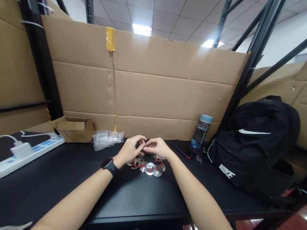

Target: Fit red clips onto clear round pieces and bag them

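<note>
Over the black table my left hand (pixel 133 148) and my right hand (pixel 158 148) meet, fingertips close together in a pinch. What they hold, if anything, is too small and hidden to make out. Just below and around the fingers lies a loose cluster of round silver metal discs (pixel 150 168) with raised centres and red bits on them. Several overlap one another, and some are partly covered by my hands. A dark smartwatch (pixel 110 166) is on my left wrist.
An open cardboard box (pixel 75 131) and clear plastic wrap (pixel 107 140) lie at the back left, by a white power strip (pixel 38 151). To the right are a blue pen (pixel 180 150), a water bottle (pixel 201 131) and a black backpack (pixel 254 147). Cardboard panels (pixel 151 84) wall the back.
</note>
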`<control>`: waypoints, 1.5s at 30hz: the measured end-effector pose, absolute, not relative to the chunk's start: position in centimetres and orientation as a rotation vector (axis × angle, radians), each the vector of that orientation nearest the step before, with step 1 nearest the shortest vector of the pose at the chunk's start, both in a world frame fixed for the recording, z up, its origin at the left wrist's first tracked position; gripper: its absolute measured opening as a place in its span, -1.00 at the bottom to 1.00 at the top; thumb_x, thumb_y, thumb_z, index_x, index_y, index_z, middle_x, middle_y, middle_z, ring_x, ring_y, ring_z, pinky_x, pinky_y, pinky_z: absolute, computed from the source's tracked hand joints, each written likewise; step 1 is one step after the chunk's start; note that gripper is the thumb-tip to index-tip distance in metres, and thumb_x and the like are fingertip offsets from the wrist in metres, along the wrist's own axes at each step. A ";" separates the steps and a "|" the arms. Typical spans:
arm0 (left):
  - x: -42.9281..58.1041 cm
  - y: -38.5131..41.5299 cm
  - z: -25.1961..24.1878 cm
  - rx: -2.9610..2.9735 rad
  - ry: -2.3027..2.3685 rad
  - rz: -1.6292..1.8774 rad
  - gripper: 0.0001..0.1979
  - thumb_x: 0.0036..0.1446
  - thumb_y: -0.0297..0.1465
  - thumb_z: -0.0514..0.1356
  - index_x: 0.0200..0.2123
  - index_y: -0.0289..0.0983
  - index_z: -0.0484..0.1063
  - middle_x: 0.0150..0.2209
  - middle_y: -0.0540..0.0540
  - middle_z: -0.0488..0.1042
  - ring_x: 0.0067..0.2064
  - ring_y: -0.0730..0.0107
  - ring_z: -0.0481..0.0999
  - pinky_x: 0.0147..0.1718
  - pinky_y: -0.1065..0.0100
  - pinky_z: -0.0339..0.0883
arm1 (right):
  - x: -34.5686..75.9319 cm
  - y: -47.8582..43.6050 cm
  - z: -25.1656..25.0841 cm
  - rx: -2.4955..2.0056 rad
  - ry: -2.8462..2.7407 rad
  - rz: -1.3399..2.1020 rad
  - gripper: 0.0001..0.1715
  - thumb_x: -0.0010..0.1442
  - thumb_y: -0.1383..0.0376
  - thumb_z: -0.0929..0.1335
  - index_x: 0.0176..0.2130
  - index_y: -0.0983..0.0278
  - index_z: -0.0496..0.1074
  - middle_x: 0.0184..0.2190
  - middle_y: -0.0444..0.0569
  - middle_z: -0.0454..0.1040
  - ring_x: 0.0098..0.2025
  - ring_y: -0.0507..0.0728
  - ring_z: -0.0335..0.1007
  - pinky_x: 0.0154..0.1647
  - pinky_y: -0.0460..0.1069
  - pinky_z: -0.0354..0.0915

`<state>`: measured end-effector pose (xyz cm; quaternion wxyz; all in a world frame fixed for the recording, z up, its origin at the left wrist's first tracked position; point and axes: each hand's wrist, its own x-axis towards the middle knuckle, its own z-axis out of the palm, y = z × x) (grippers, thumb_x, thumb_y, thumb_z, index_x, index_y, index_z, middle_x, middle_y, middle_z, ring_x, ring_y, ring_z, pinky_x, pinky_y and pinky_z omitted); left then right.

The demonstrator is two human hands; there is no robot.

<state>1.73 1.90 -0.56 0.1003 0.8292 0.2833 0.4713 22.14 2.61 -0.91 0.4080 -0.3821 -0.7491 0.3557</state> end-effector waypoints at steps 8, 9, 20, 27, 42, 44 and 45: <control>1.6 1.5 0.3 2.340 0.921 1.655 -0.88 0.19 -0.40 0.21 -0.19 -0.24 0.41 -0.26 -0.04 0.51 -0.23 0.35 0.50 -0.18 0.35 0.36 | 20.4 2.0 0.2 -0.812 -1.396 1.082 -0.49 -0.01 0.04 0.54 -0.14 0.24 0.47 -0.25 -0.01 0.58 -0.26 0.11 0.53 -0.34 -0.06 0.40; 1.6 1.5 0.2 2.351 0.904 1.631 -0.88 0.19 -0.39 0.21 -0.18 -0.23 0.43 -0.24 -0.04 0.53 -0.21 0.35 0.52 -0.16 0.34 0.36 | 20.3 1.9 0.2 -0.788 -1.399 1.131 -0.48 -0.02 0.07 0.55 -0.12 0.24 0.47 -0.24 -0.02 0.58 -0.26 0.10 0.53 -0.33 -0.07 0.39; 1.5 1.5 -0.3 2.399 0.919 1.366 -0.95 0.01 -0.47 0.28 -0.38 -0.26 0.51 -0.41 0.04 0.56 -0.37 0.42 0.52 -0.32 0.43 0.31 | 20.7 1.2 0.2 -0.848 -1.679 1.171 -0.49 -0.06 0.22 0.55 -0.08 0.27 0.55 -0.26 -0.04 0.58 -0.31 0.08 0.51 -0.21 0.00 0.41; 1.1 1.9 -0.1 2.480 1.014 1.323 -0.92 -0.08 -0.54 0.20 -0.46 -0.27 0.42 -0.50 0.07 0.47 -0.46 0.49 0.41 -0.41 0.46 0.20 | 22.2 2.7 0.1 -0.905 -1.610 1.015 -0.51 -0.10 0.25 0.52 -0.12 0.28 0.50 -0.32 -0.06 0.55 -0.32 0.11 0.52 -0.22 0.02 0.43; -2.8 6.8 -3.3 2.725 1.003 0.671 -0.79 0.01 -0.50 0.20 -0.28 -0.25 0.61 -0.32 -0.08 0.59 -0.31 0.35 0.55 -0.28 0.44 0.32 | 30.1 6.1 -3.3 -1.725 -2.128 0.338 -0.48 -0.08 0.35 0.51 -0.05 0.29 0.59 -0.18 0.04 0.64 -0.18 0.17 0.56 -0.13 -0.05 0.37; -2.1 5.9 -2.6 2.755 0.937 0.728 -0.81 0.08 -0.46 0.20 -0.27 -0.24 0.61 -0.26 -0.09 0.57 -0.26 0.35 0.54 -0.23 0.43 0.33 | 30.3 6.3 -3.5 -1.731 -2.139 0.343 -0.49 -0.06 0.33 0.51 -0.05 0.30 0.59 -0.19 0.03 0.64 -0.20 0.16 0.56 -0.15 -0.06 0.36; -1.6 5.3 -2.3 2.753 0.889 0.748 -0.82 0.11 -0.43 0.20 -0.25 -0.23 0.61 -0.25 -0.09 0.56 -0.25 0.35 0.54 -0.21 0.43 0.33 | 30.3 6.4 -3.5 -1.732 -2.145 0.339 -0.51 -0.05 0.33 0.51 -0.06 0.30 0.59 -0.19 0.04 0.64 -0.20 0.16 0.55 -0.16 -0.06 0.36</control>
